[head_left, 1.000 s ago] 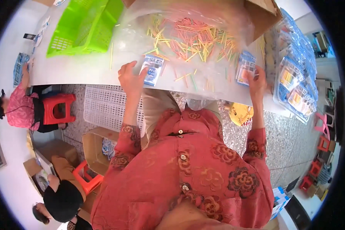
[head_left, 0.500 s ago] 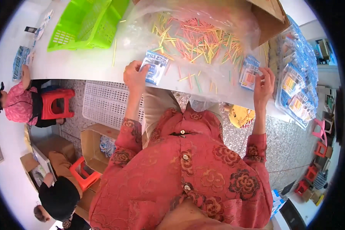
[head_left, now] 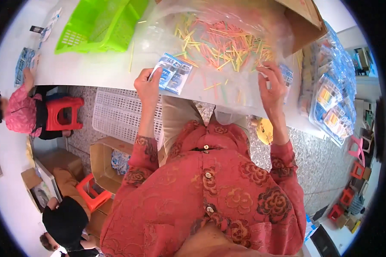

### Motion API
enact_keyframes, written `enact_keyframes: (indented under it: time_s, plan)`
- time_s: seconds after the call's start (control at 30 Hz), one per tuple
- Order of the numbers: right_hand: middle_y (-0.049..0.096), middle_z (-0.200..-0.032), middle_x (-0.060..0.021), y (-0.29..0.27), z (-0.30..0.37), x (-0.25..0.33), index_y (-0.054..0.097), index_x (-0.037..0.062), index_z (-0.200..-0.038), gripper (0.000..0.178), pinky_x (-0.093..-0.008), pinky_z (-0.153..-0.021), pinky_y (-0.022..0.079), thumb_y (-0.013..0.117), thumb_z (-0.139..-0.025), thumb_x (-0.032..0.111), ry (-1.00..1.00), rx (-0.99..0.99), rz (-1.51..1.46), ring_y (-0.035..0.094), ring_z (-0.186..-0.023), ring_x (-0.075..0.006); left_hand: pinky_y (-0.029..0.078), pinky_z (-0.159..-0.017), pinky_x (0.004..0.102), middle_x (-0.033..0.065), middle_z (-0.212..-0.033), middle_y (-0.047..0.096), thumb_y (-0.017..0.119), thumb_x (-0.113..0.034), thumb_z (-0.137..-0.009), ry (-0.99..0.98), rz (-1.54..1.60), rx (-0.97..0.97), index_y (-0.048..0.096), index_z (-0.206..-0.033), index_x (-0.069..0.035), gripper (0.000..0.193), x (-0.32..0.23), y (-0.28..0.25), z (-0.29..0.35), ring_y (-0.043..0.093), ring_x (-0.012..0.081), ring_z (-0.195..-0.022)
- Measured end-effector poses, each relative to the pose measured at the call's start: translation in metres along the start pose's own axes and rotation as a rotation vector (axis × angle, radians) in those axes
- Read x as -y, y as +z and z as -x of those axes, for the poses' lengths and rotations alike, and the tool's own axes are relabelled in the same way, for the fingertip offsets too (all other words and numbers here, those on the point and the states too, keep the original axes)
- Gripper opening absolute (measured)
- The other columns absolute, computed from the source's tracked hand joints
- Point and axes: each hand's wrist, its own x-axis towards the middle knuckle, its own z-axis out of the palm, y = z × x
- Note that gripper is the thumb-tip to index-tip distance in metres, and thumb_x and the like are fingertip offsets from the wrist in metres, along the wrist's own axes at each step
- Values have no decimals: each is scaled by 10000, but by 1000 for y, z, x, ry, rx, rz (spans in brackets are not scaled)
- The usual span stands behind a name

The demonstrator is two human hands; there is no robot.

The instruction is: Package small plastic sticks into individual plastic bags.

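Note:
My left hand grips a blue-and-white printed packet by its left edge, thumb on top, at the table's near edge. My right hand is open, its bent fingers apart, at the right end of a loose pile of thin coloured sticks. I see nothing held in it. Another blue-edged packet lies on the table, partly hidden behind that hand. The pink, yellow and green sticks are spread on a clear plastic sheet, with a few stray ones close to the near edge.
A green basket stands at the back left. At the back right are a cardboard box and a heap of filled packets. Left of me, a person in pink sits by a red stool; a white crate is below the table.
My right hand has let go of the packet on the right and moved left to the sticks. The packet in my left hand has turned slightly.

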Motion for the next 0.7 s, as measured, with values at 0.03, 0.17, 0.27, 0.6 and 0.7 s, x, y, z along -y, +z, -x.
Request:
enact_keyframes:
  time_s: [0.03, 0.17, 0.27, 0.6, 0.7]
  plan:
    - [574, -1068, -99, 6, 0, 2, 639, 44, -952, 197, -265, -668, 513, 581, -793, -56, -2, 0, -1, 594, -895, -198, 404, -556, 201, 17, -717, 628, 685, -106, -802, 0, 0, -2, 662, -799, 22, 130, -1, 0, 1, 514, 52, -604]
    - [595, -1029, -88, 25, -2, 14, 629, 47, -980, 218, -271, -688, 507, 590, -787, -47, -39, 117, -104, 593, -877, -190, 411, -566, 179, 13, -739, 631, 691, -74, -788, -137, 273, 53, 654, -826, 34, 120, -7, 1, 3, 524, 40, -620]
    - [600, -992, -87, 40, -8, 44, 615, 37, -1006, 229, -276, -675, 499, 613, -785, -21, 135, 198, -314, 586, -847, -177, 431, -580, 183, 23, -753, 636, 688, -53, -782, -168, 350, 82, 647, -844, 32, 113, -14, 3, 8, 540, 50, -630]
    - [593, -718, -15, 108, -17, 61, 650, 3, -944, 253, -234, -523, 421, 686, -799, 207, 346, 456, -506, 506, -616, -61, 452, -630, 203, 33, -775, 642, 652, -56, -820, -209, 555, 235, 630, -818, 15, 74, -46, 21, 30, 556, 59, -671]
    - [571, -629, 17, 107, -16, 62, 678, 5, -879, 228, -225, -506, 405, 686, -806, 221, 407, 448, -649, 481, -583, -35, 369, -552, 167, -31, -707, 587, 641, -89, -847, -197, 609, 228, 631, -782, -6, 106, -34, 23, 27, 471, 11, -614]
